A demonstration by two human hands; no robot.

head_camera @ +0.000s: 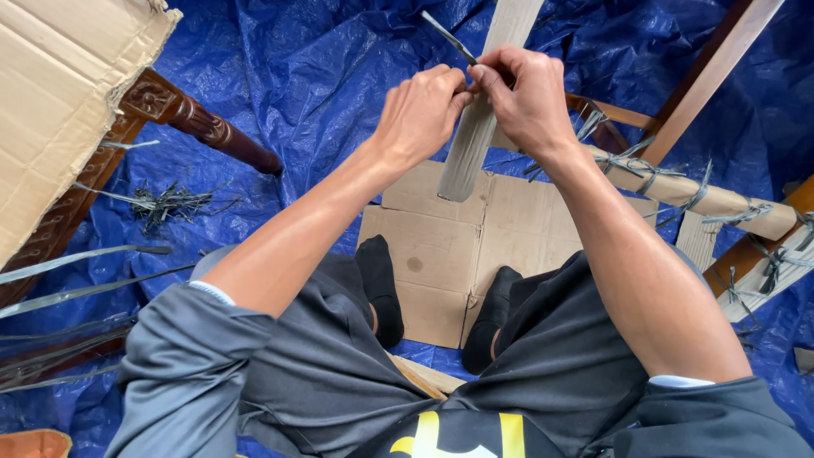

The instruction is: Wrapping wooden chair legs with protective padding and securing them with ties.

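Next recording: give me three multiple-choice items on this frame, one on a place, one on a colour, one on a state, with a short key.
1. Where does the flattened brown cardboard sheet lie?
A. Under the person's black-socked feet
B. On the carved dark wooden leg
C. Across the lap

2. What colour is the crumpled plastic tarp covering the floor?
A. Green
B. Blue
C. White

3. What are the left hand and right hand doing?
A. Resting open on the knees
B. Together pinching a thin dark strip at a pale flat slat
C. Lifting a box

Key: A, the feet rest on it; B, blue all around; B, both grips meet on the strip.
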